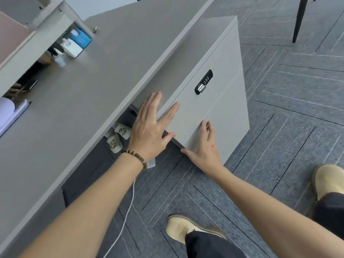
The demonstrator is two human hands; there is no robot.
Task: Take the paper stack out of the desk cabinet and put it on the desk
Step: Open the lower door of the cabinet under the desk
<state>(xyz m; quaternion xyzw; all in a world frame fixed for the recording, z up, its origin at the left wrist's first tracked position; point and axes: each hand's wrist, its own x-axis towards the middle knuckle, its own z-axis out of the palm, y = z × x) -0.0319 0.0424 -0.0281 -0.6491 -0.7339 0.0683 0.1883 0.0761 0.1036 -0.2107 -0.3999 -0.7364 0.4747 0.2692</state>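
A grey desk cabinet [219, 101] stands under the right end of the grey desk [93, 86], its drawer fronts closed. A black combination lock [203, 81] sits on the upper front. My left hand [153, 127] lies flat with spread fingers on the left edge of the upper front. Lower down, my right hand [204, 148] rests on the lower front with its fingertips at the seam between the fronts and the thumb at the bottom corner. Neither hand holds anything. No paper stack shows; the cabinet's inside is hidden.
Two pale slippers [119, 136] lie under the desk beside the cabinet. A white cable [128, 207] trails across the grey carpet. White and blue boxes [76, 43] sit under a shelf at the back. Papers [11, 116] lie at the left edge. My shoes [186, 228] stand below.
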